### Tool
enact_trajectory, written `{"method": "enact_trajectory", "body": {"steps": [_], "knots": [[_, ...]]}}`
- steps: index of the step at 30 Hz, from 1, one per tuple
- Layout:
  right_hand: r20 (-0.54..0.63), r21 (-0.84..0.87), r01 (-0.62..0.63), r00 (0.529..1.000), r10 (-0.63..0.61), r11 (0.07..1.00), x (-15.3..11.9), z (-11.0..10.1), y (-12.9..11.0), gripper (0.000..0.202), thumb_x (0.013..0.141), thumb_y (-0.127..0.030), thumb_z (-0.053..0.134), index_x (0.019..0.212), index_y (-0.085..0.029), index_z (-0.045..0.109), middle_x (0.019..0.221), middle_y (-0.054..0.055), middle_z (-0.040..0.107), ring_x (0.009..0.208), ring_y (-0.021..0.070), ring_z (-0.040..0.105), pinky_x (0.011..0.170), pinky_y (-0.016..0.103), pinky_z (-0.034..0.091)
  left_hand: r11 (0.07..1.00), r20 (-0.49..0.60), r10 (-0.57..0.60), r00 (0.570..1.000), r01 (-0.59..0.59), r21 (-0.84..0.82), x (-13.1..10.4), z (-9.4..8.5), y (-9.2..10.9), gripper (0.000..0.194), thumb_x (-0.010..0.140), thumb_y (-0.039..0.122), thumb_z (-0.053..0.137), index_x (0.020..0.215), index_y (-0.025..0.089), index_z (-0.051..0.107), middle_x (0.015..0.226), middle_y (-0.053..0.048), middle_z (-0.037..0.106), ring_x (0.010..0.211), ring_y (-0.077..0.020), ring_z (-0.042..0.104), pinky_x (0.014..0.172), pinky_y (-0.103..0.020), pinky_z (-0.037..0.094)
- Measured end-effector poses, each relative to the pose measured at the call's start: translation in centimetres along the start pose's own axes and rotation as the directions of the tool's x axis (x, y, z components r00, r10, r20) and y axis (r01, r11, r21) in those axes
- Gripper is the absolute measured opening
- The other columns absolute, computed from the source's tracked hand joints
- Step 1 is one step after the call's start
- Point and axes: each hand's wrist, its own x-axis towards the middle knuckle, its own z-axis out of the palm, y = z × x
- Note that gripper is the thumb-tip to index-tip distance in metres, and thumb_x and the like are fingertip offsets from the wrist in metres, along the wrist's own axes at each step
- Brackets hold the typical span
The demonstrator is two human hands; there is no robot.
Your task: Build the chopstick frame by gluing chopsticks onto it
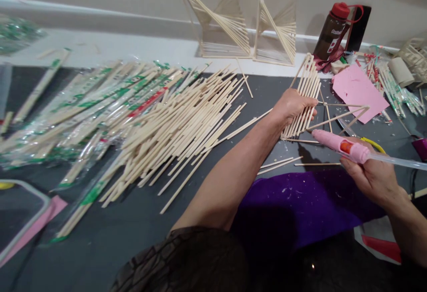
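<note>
My left hand [296, 107] is closed around a frame of thin wooden sticks [308, 78], its thumb lying across a slanted row of parallel sticks. Open triangles of the same frame [348, 116] reach out to the right. In my right hand [370, 172] is a pink hot glue gun [340, 144] with a clear glue stick [400, 160] in its back end. The gun's nozzle points left, at the lower right edge of the stick row; whether it touches cannot be made out. Several loose sticks [280, 165] lie just below the frame.
A big pile of bare sticks [190, 127] and wrapped chopsticks [110, 91] covers the left. Two twisted stick structures [223, 25] stand by the wall, near a red-capped bottle [330, 34]. Pink paper [360, 89], yellow-handled scissors [373, 145] and a purple cloth [287, 207] lie around my hands.
</note>
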Motion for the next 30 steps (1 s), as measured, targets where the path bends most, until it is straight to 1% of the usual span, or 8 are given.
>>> {"method": "enact_trajectory", "body": {"steps": [3, 6, 9, 13, 16, 24, 27, 30], "knots": [[-0.002, 0.029, 0.016, 1.000, -0.016, 0.999, 0.01, -0.02, -0.14, 0.033, 0.096, -0.031, 0.050, 0.127, -0.021, 0.057, 0.115, 0.012, 0.072, 0.097, 0.0273, 0.072, 0.077, 0.040, 0.061, 1.000, -0.003, -0.004, 1.000, 0.004, 0.004, 0.00, 0.04, 0.02, 0.017, 0.075, 0.010, 0.067, 0.060, 0.013, 0.059, 0.050, -0.003, 0.061, 0.046, -0.0129, 0.057, 0.060, -0.033, 0.056], [0.000, 0.015, 0.007, 1.000, -0.007, 1.000, 0.01, -0.02, -0.44, 0.037, 0.095, -0.029, 0.050, 0.131, -0.021, 0.056, 0.115, 0.012, 0.072, 0.095, 0.0272, 0.073, 0.077, 0.040, 0.060, 1.000, -0.004, -0.001, 1.000, 0.001, 0.005, -0.10, 0.05, 0.07, 0.017, 0.075, 0.011, 0.067, 0.060, 0.013, 0.059, 0.050, -0.003, 0.061, 0.046, -0.0131, 0.058, 0.060, -0.034, 0.056], [-0.013, -0.029, -0.013, 1.000, 0.013, 1.000, 0.06, 0.02, -0.67, 0.038, 0.095, -0.031, 0.047, 0.131, -0.023, 0.057, 0.107, 0.012, 0.074, 0.087, 0.0273, 0.073, 0.071, 0.040, 0.060, 1.000, 0.002, -0.001, 1.000, 0.001, 0.006, -0.21, 0.02, 0.14, 0.016, 0.074, 0.012, 0.067, 0.060, 0.013, 0.059, 0.049, -0.004, 0.061, 0.045, -0.0134, 0.057, 0.060, -0.035, 0.056], [-0.045, -0.096, 0.042, 0.998, -0.046, 0.995, 0.21, 0.10, -0.64, 0.037, 0.095, -0.033, 0.046, 0.125, -0.017, 0.060, 0.095, 0.013, 0.074, 0.074, 0.0255, 0.072, 0.061, 0.036, 0.057, 1.000, 0.009, -0.009, 1.000, 0.009, 0.007, -0.24, 0.01, 0.22, 0.019, 0.076, 0.011, 0.067, 0.059, 0.013, 0.058, 0.049, -0.004, 0.061, 0.042, -0.0135, 0.057, 0.058, -0.034, 0.055], [-0.041, -0.106, 0.061, 0.997, -0.066, 0.993, 0.26, 0.10, -0.59, 0.036, 0.096, -0.032, 0.046, 0.125, -0.016, 0.060, 0.096, 0.013, 0.074, 0.075, 0.0235, 0.071, 0.063, 0.033, 0.056, 1.000, 0.006, -0.014, 1.000, 0.014, 0.007, -0.19, 0.03, 0.22, 0.019, 0.076, 0.010, 0.066, 0.059, 0.013, 0.059, 0.049, -0.004, 0.061, 0.041, -0.0131, 0.056, 0.059, -0.034, 0.055], [-0.045, -0.120, 0.101, 0.993, -0.107, 0.988, 0.40, -0.07, -0.79, 0.034, 0.097, -0.031, 0.045, 0.121, -0.013, 0.061, 0.091, 0.011, 0.074, 0.070, 0.0199, 0.069, 0.058, 0.029, 0.052, 0.998, 0.010, -0.043, 0.999, 0.043, 0.040, -0.44, 0.02, 0.56, 0.019, 0.081, 0.009, 0.066, 0.064, 0.013, 0.058, 0.049, -0.002, 0.061, 0.041, -0.0109, 0.057, 0.057, -0.027, 0.052], [-0.044, -0.115, 0.096, 0.994, -0.102, 0.989, 0.41, -0.10, -0.91, 0.034, 0.097, -0.030, 0.044, 0.122, -0.013, 0.060, 0.091, 0.010, 0.074, 0.069, 0.0192, 0.069, 0.059, 0.028, 0.052, 0.998, 0.009, -0.041, 0.999, 0.040, 0.046, -0.56, 0.05, 0.66, 0.019, 0.081, 0.009, 0.065, 0.064, 0.013, 0.057, 0.049, -0.001, 0.060, 0.042, -0.0106, 0.056, 0.059, -0.027, 0.053], [-0.043, -0.127, 0.078, 0.995, -0.084, 0.989, 0.25, -0.04, -0.92, 0.034, 0.097, -0.030, 0.044, 0.122, -0.013, 0.060, 0.095, 0.011, 0.074, 0.071, 0.0196, 0.070, 0.059, 0.029, 0.053, 0.998, 0.011, -0.042, 0.999, 0.041, 0.050, -0.58, 0.08, 0.64, 0.019, 0.081, 0.009, 0.065, 0.065, 0.013, 0.057, 0.049, -0.001, 0.060, 0.044, -0.0106, 0.057, 0.061, -0.028, 0.054]]}}
